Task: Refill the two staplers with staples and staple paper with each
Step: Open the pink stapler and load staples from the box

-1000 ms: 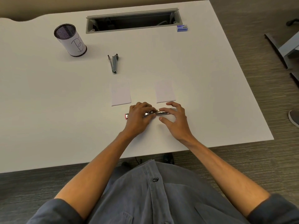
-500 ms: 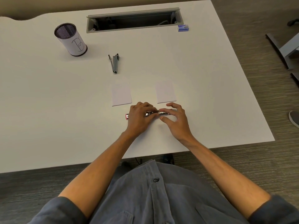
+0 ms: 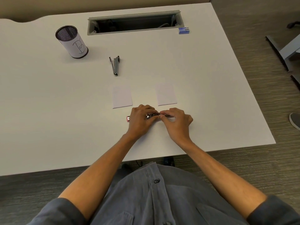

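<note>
A small metal stapler with a red end (image 3: 128, 118) lies near the front of the white desk (image 3: 48, 111), mostly hidden under my hands. My left hand (image 3: 141, 120) curls over its left part and holds it down. My right hand (image 3: 176, 121) pinches the shiny metal part at its right end, fingers curled. A grey stapler (image 3: 115, 65) lies alone farther back. Two small white paper slips, one on the left (image 3: 122, 96) and one on the right (image 3: 166, 95), lie just beyond my hands. A blue staple box (image 3: 183, 30) sits at the back right.
A mesh pen cup (image 3: 71, 41) wrapped in paper marked "B" stands at the back left. An open cable tray (image 3: 135, 22) is set into the desk's rear. The desk's right edge drops to carpet, where a chair base (image 3: 285, 51) and a shoe (image 3: 294, 120) show.
My right fingers have curled tighter and closed on the metal part of the red-ended stapler. My left hand keeps its hold. Nothing else on the desk has moved.
</note>
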`<state>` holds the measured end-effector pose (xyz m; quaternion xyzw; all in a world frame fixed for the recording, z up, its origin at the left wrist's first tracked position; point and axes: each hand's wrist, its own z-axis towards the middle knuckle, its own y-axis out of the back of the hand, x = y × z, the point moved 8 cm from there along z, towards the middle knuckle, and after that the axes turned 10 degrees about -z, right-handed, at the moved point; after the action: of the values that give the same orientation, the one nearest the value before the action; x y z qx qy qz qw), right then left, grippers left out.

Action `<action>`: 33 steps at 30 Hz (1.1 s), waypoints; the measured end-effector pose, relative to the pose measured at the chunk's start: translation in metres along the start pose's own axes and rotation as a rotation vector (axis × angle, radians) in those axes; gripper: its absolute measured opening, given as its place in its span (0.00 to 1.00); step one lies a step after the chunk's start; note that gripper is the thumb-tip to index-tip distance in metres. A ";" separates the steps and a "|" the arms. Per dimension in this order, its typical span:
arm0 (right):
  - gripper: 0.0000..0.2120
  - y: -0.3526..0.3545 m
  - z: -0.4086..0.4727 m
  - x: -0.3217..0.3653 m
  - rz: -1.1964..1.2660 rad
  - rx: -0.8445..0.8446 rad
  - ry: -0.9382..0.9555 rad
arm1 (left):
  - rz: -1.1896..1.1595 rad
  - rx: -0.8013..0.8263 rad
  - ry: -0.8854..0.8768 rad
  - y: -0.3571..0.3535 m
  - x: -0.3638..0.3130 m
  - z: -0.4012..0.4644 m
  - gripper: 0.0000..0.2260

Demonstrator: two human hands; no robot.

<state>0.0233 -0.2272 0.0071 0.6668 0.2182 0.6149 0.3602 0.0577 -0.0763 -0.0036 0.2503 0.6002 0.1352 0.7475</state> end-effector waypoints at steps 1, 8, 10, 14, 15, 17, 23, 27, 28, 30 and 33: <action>0.04 0.001 0.001 0.002 -0.028 -0.028 -0.005 | 0.004 0.001 -0.002 0.000 0.000 0.000 0.08; 0.02 0.004 0.008 0.009 -0.048 -0.079 0.038 | 0.041 0.000 -0.021 -0.001 0.002 -0.001 0.08; 0.03 0.006 0.007 0.013 -0.067 -0.086 0.067 | 0.046 -0.001 -0.022 -0.001 0.002 -0.001 0.08; 0.02 0.009 0.006 0.023 -0.083 -0.110 0.098 | 0.071 0.004 -0.017 -0.003 0.002 -0.001 0.06; 0.02 0.009 0.006 0.025 -0.079 -0.114 0.104 | 0.078 0.005 -0.018 -0.003 0.002 -0.001 0.06; 0.02 0.007 0.006 0.029 -0.080 -0.122 0.123 | 0.074 0.005 -0.019 -0.002 0.002 -0.001 0.08; 0.02 0.007 0.004 0.032 -0.111 -0.138 0.169 | 0.074 0.002 -0.014 -0.002 0.002 -0.001 0.08; 0.02 0.007 0.004 0.036 -0.174 -0.153 0.204 | 0.075 -0.008 -0.011 -0.002 0.003 -0.001 0.07; 0.01 0.007 0.005 0.037 -0.184 -0.153 0.203 | 0.075 -0.009 -0.011 -0.002 0.003 -0.001 0.07; 0.01 0.006 0.006 0.038 -0.195 -0.154 0.195 | 0.079 -0.009 -0.009 -0.002 0.001 -0.001 0.08; 0.02 0.006 0.005 0.040 -0.201 -0.156 0.184 | 0.079 -0.009 -0.002 -0.002 0.001 -0.001 0.09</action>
<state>0.0332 -0.2029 0.0377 0.5524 0.2676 0.6493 0.4490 0.0564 -0.0772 -0.0051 0.2707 0.5885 0.1670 0.7433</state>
